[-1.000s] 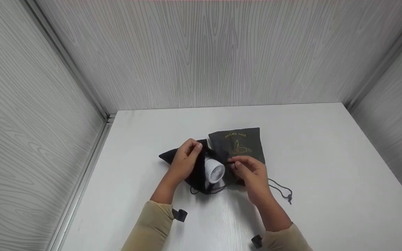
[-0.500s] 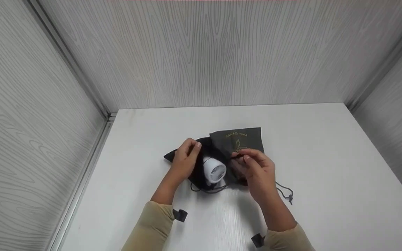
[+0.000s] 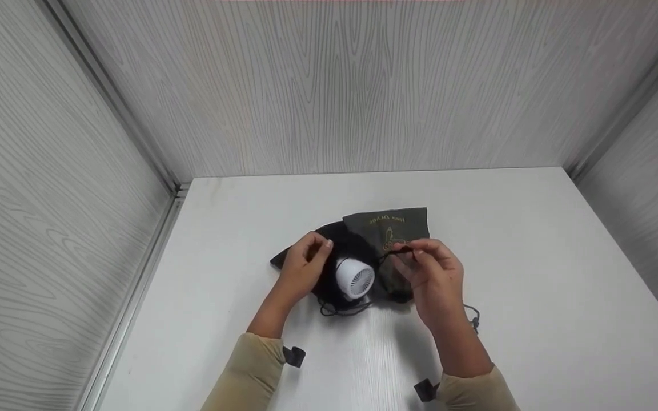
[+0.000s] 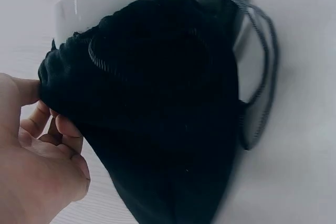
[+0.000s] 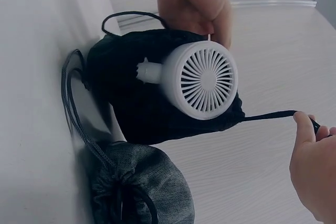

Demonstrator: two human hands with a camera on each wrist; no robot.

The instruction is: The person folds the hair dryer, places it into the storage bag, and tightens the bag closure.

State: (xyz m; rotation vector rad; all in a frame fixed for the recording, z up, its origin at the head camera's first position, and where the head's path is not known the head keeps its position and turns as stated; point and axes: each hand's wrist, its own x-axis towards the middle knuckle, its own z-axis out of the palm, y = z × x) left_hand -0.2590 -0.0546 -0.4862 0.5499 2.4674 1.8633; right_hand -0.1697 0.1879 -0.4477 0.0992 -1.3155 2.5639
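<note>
A white hair dryer [image 3: 352, 278] pokes out of the mouth of a black drawstring bag [image 4: 157, 98], its round vented end [image 5: 209, 80] outside the cloth. My left hand [image 3: 304, 265] pinches the bag's edge on the left, between thumb and fingers. To the right, my right hand [image 3: 438, 279] pinches a dark drawstring [image 5: 270, 115], which runs taut from the bag's mouth to the fingertips. The rest of the dryer is hidden inside the bag.
A grey drawstring bag [image 3: 386, 225] with yellow "Hair Dryer" print lies just behind and right of the black one. Its looped cord end [image 3: 474, 321] trails on the white table [image 3: 534, 245]. Wood-grain panels [image 3: 329, 85] stand at the back and sides.
My right hand has moved right and slightly up, drawing the cord out from the bag's mouth. The bag's opening has gathered around the dryer, while my left hand has barely moved.
</note>
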